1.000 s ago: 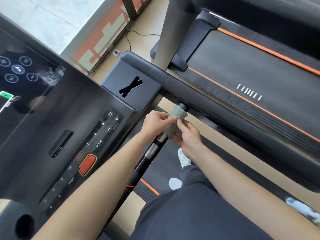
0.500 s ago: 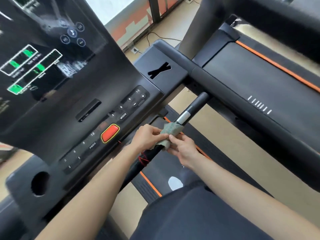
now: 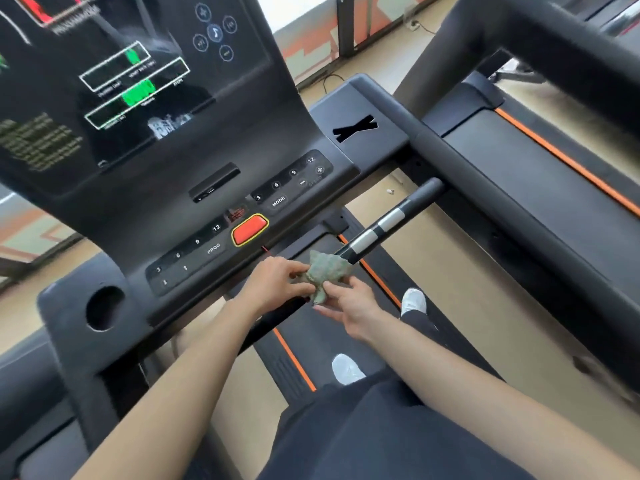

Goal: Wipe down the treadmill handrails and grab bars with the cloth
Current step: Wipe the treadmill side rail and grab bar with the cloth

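Note:
A black grab bar [image 3: 391, 220] with silver sensor bands runs below the console from upper right to lower left. A crumpled green cloth [image 3: 323, 273] is wrapped over the bar's middle. My left hand [image 3: 273, 284] pinches the cloth from the left side. My right hand [image 3: 349, 303] pinches its lower end from the right, just under the bar. The bar section beneath the cloth and hands is hidden. The thick black side handrail [image 3: 491, 188] runs along the right, apart from both hands.
The console [image 3: 145, 109] with its screen, number buttons and red stop button [image 3: 250, 230] stands close above my hands. A cup holder [image 3: 104, 308] is at the left. Below lie the belt with orange stripes [image 3: 294, 358] and my white shoes [image 3: 346, 368]. Another treadmill [image 3: 554, 161] stands at right.
Both hands have slid the cloth down the grab bar, away from the right handrail, baring the silver bands. The view has tilted up, so more of the console shows.

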A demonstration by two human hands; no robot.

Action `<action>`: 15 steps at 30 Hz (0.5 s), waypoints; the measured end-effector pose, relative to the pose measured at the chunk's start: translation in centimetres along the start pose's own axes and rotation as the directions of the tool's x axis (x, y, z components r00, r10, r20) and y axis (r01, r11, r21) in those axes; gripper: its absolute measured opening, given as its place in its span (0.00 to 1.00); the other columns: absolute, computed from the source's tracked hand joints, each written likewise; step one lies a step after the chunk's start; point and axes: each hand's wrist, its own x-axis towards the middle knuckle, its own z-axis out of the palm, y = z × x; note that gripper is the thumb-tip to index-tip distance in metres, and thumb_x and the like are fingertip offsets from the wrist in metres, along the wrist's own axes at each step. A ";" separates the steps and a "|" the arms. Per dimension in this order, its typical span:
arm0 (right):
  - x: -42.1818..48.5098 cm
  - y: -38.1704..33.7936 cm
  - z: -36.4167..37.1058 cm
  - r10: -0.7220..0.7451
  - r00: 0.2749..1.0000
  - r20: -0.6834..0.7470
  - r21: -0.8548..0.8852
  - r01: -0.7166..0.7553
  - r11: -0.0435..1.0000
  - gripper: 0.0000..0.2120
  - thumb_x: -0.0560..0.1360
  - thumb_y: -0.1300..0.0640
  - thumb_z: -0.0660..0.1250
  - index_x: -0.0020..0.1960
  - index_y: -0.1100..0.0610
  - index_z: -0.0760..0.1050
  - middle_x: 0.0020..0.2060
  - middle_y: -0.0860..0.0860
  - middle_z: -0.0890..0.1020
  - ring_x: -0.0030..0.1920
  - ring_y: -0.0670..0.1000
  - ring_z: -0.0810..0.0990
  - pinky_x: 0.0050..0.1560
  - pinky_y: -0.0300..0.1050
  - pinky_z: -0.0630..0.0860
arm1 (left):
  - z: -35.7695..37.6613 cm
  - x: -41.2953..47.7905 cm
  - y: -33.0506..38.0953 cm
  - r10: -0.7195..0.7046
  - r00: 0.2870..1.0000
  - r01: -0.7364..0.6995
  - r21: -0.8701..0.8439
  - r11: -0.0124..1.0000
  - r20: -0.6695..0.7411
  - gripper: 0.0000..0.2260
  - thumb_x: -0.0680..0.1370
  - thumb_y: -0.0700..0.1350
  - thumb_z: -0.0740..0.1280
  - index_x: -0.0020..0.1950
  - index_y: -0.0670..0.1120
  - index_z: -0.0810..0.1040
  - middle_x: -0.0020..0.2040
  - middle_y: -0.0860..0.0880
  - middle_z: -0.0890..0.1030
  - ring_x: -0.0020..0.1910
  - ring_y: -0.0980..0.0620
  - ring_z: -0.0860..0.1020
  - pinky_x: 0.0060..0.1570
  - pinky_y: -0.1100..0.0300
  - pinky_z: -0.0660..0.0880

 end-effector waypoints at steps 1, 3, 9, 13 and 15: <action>-0.1 -0.1 -0.1 0.015 1.000 0.021 -0.009 -0.015 1.000 0.14 0.79 0.67 0.68 0.64 0.60 0.74 0.57 0.60 0.83 0.52 0.60 0.85 0.44 0.52 0.84 | -0.1 -0.2 -0.3 -0.023 1.000 0.023 -0.017 1.000 0.012 0.19 0.74 0.55 0.76 0.64 0.56 0.83 0.47 0.51 0.86 0.45 0.53 0.78 0.43 0.60 0.64; -0.3 -0.4 -0.2 0.053 0.997 0.059 -0.016 -0.052 0.999 0.13 0.79 0.67 0.67 0.63 0.62 0.74 0.56 0.60 0.83 0.52 0.60 0.86 0.46 0.52 0.84 | -0.1 -0.6 -1.0 -0.068 0.997 0.071 -0.067 0.995 0.042 0.20 0.73 0.53 0.77 0.65 0.57 0.82 0.51 0.52 0.86 0.45 0.57 0.75 0.45 0.62 0.65; 0.0 -1.7 -0.8 0.146 0.979 0.144 0.052 -0.155 0.987 0.13 0.79 0.60 0.70 0.62 0.61 0.76 0.58 0.61 0.83 0.54 0.60 0.85 0.47 0.51 0.83 | -0.3 0.0 0.4 -0.083 0.996 0.075 -0.223 0.972 -0.024 0.24 0.69 0.55 0.70 0.65 0.55 0.83 0.58 0.55 0.83 0.54 0.55 0.80 0.58 0.56 0.76; 0.7 -1.7 -0.6 0.124 0.991 0.050 0.110 -0.129 0.986 0.14 0.78 0.63 0.70 0.63 0.65 0.77 0.57 0.61 0.83 0.56 0.60 0.83 0.43 0.48 0.83 | -0.1 1.3 1.9 -0.087 0.994 0.094 -0.107 0.990 0.072 0.21 0.76 0.54 0.73 0.69 0.55 0.80 0.60 0.53 0.83 0.51 0.57 0.78 0.54 0.60 0.74; 1.0 -2.1 -1.1 0.101 0.995 0.011 0.142 -0.101 0.985 0.11 0.78 0.64 0.70 0.59 0.65 0.78 0.55 0.61 0.83 0.56 0.59 0.83 0.45 0.48 0.83 | 0.0 1.8 2.3 -0.116 0.991 0.121 -0.091 0.988 0.066 0.21 0.76 0.55 0.74 0.68 0.54 0.80 0.59 0.52 0.85 0.50 0.56 0.79 0.52 0.60 0.73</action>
